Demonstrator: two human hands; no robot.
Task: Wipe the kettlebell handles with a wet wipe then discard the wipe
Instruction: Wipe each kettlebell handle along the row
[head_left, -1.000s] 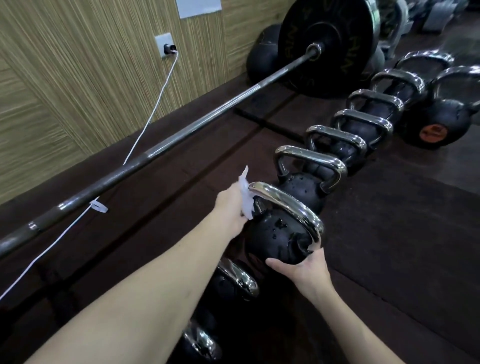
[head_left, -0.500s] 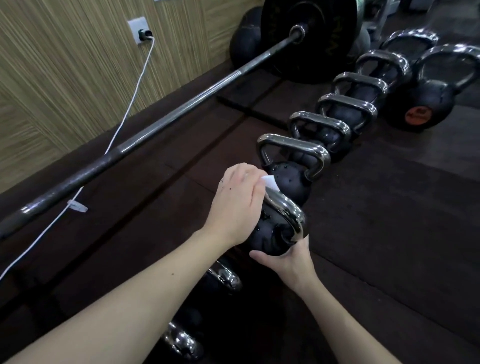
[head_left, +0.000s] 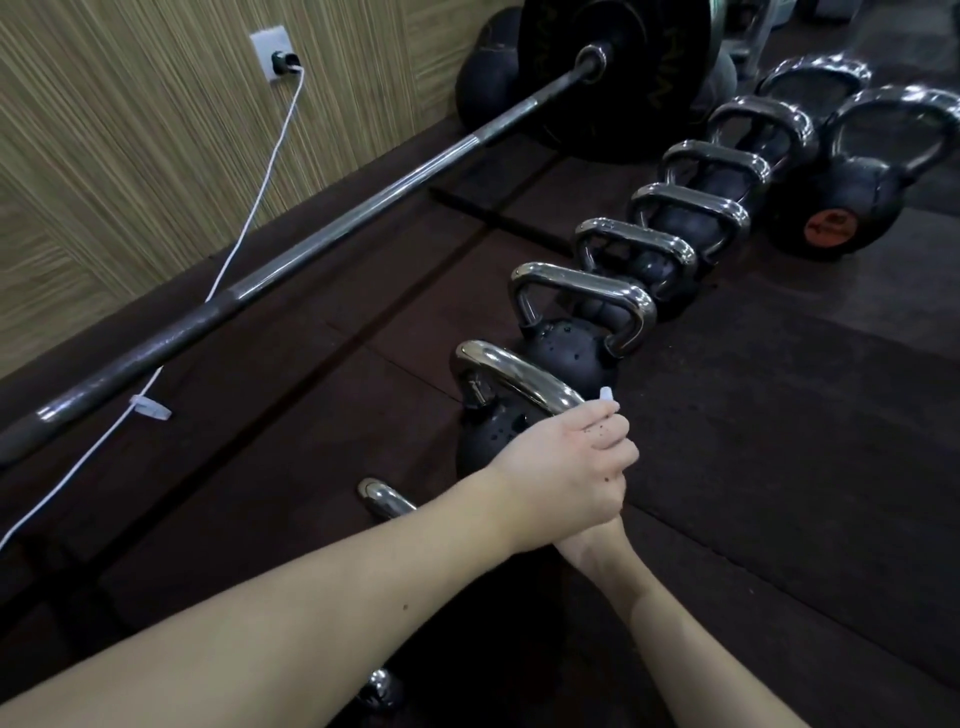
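Observation:
A row of black kettlebells with chrome handles runs from near me to the far right on the dark floor. My left hand (head_left: 571, 467) is closed around the right end of one chrome handle (head_left: 514, 371), pressing a white wet wipe (head_left: 608, 396) onto it; only the wipe's tip pokes out above my fingers. This kettlebell's black body (head_left: 488, 431) shows wet spots. My right hand (head_left: 592, 551) lies under my left one by the bell's near side, with its fingers hidden. The following kettlebell (head_left: 582, 293) stands just beyond.
A long barbell (head_left: 311, 249) with a big black plate (head_left: 618, 67) lies on the left along the wall. A white charger cable (head_left: 260, 192) hangs from a wall socket (head_left: 278, 57) and crosses the floor. A larger kettlebell with an orange label (head_left: 841, 208) stands far right. Another chrome handle (head_left: 384, 501) sits nearer me.
My left hand slid with the wipe along the chrome handle from its left end to its right end, and now covers my right hand. The camera moved a little closer.

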